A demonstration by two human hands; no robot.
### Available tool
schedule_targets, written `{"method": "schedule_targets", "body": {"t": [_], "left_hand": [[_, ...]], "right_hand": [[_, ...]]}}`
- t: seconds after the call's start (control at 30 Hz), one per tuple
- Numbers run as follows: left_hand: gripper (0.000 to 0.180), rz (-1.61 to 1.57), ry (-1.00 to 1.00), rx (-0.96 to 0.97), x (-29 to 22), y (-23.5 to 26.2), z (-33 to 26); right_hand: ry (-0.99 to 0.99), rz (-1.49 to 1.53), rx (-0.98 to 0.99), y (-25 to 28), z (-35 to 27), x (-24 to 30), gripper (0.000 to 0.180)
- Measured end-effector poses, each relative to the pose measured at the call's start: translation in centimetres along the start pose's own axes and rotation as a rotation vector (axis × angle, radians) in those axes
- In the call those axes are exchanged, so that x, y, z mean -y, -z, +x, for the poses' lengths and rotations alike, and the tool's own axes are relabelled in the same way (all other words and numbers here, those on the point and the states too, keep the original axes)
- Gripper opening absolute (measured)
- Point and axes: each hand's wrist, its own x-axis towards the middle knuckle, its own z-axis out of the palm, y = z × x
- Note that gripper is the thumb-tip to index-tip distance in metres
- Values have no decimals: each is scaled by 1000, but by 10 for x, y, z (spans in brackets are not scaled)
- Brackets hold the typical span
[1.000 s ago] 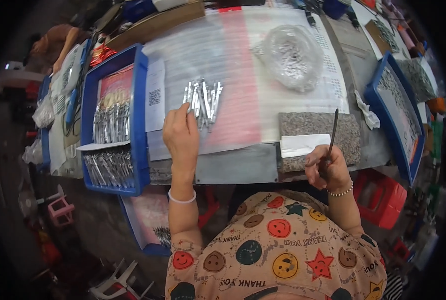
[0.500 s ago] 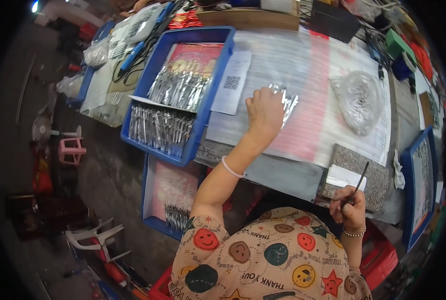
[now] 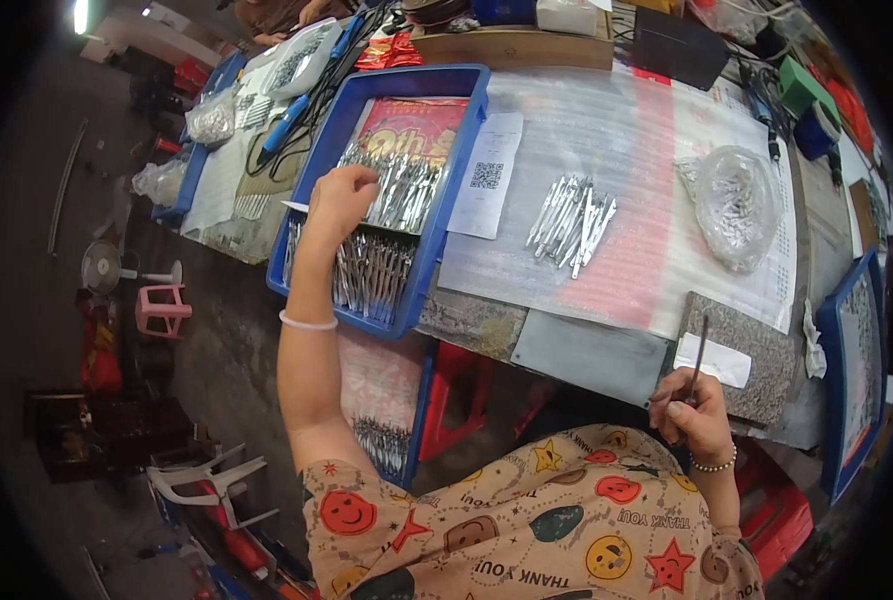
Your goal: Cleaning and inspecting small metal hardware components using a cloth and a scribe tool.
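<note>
My left hand is over the blue tray, its fingers curled together beside a white strip that divides the tray. Whatever those fingers hold, if anything, is hidden. Rows of slim silver tweezers lie in the tray on both sides of the strip. A loose pile of tweezers lies on the plastic-covered sheet to the right. My right hand is closed round a thin dark rod, which points up, near the table's front edge.
A clear bag of small metal parts lies right of the pile. Behind my right hand is a grey stone slab with a white paper on it. Another blue tray stands at far right, and a lower one sits below the table edge.
My left hand has moved left from the tweezers pile to the tray. The pile now lies uncovered. My right hand still holds the rod, now more upright.
</note>
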Motion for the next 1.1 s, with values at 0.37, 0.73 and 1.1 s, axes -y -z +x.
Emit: {"method": "schedule_targets", "body": {"t": [0.37, 0.73, 1.1], "left_hand": [[29, 594, 148, 290, 13, -44, 44], [25, 521, -7, 243, 44, -49, 48], [17, 427, 68, 145, 22, -33, 35]], "right_hand": [[-98, -30, 3, -17, -2, 2, 14], [-192, -112, 67, -16, 1, -3, 19], [-172, -262, 79, -7, 0, -5, 24]]}}
